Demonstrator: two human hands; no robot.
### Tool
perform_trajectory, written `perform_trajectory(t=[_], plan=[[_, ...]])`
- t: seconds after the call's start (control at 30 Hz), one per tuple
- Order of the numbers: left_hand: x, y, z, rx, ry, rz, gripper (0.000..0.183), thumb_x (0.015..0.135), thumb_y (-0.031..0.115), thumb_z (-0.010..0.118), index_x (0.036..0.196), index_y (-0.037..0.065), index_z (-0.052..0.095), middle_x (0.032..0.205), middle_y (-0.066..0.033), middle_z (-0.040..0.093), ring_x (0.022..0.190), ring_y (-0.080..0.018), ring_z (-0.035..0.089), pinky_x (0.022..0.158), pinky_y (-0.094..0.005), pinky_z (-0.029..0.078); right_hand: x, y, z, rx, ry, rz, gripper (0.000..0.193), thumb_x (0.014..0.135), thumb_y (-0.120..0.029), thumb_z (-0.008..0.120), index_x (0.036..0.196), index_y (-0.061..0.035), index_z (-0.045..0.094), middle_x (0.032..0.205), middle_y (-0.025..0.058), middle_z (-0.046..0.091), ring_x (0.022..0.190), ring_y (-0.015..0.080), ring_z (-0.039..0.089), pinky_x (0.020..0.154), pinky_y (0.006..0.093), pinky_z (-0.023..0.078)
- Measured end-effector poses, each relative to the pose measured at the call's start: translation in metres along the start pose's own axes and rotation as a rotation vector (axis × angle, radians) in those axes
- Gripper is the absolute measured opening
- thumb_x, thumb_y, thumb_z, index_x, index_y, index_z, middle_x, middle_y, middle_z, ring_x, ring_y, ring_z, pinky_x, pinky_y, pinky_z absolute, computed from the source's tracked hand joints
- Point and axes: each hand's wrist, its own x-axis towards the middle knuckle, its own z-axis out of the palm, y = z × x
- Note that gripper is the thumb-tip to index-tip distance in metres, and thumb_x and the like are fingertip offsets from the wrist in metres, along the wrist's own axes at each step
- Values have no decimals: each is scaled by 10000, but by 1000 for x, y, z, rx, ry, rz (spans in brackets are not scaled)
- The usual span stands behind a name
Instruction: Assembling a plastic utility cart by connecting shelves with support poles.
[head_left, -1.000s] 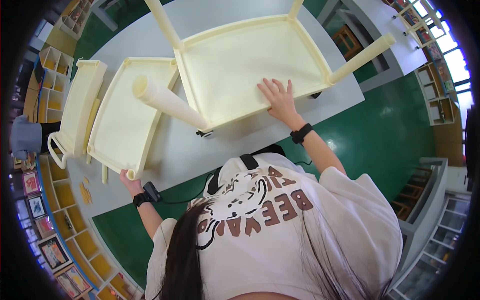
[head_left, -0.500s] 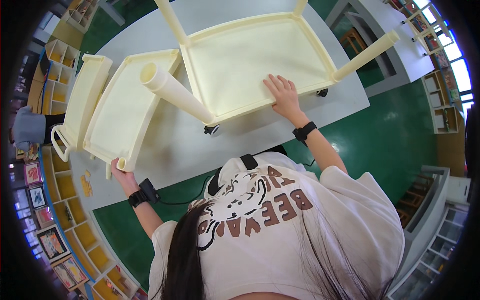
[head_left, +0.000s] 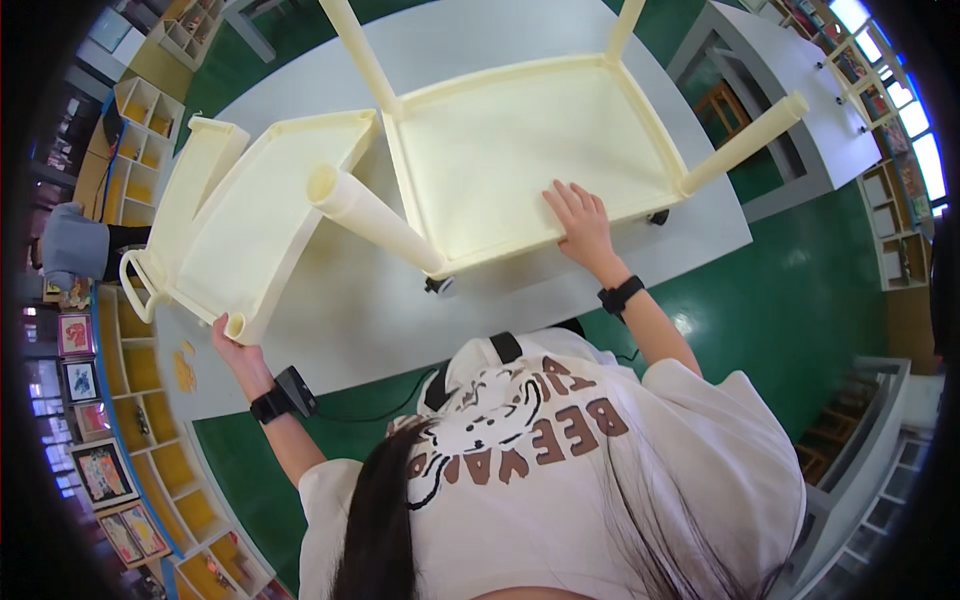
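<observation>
My left hand (head_left: 237, 345) grips the near corner of a loose cream plastic shelf tray (head_left: 258, 215), beside a round socket at that corner. This tray overlaps another cream panel (head_left: 190, 185) with a curved handle (head_left: 140, 285) at the far left. My right hand (head_left: 585, 228) rests on the near rim of a larger cream cart base (head_left: 525, 150), fingers spread over its flat inside. Round hollow legs stand up at the base's corners, the near-left leg (head_left: 375, 220) leaning toward me in this view. Small black casters (head_left: 438, 286) show under its near edge.
Everything lies on a pale grey table (head_left: 350, 345) with a rounded far side. Small yellow pieces (head_left: 185, 368) sit at its left edge. A person (head_left: 75, 245) is beyond the left side, near low shelves (head_left: 150, 400). Another grey table (head_left: 790, 90) stands at the right.
The loose tray has shifted left with my left hand and overlaps the handled panel more. My right hand stays on the cart base. The whole view has shifted slightly.
</observation>
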Motion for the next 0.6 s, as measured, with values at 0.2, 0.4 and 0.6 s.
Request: perform_trajectory(t=[0.2,0.4,0.6], plan=[[-24,13,22,-19,-28,85,252,692,120,493,917,8,490,886,-104,549,835,-229,552,742,-363,478,-6,-2,0,3,-20,3,743,488,-39,621,1184,-156,391,1243,61,360,1109,263,349,879,409,304],[-24,37,20,46,-22,242,206,701,111,494,881,11,494,862,-92,550,811,-212,551,724,-342,480,-4,-2,0,-5,-4,2,737,488,-40,616,1181,-163,396,1242,58,360,1107,257,353,883,394,306],[-23,73,18,-102,-41,238,250,689,119,505,915,14,494,886,-99,550,840,-229,542,748,-357,467,1,-4,-6,-3,-91,22,753,503,-112,651,1199,-179,372,1265,62,325,1136,262,318,909,457,261]])
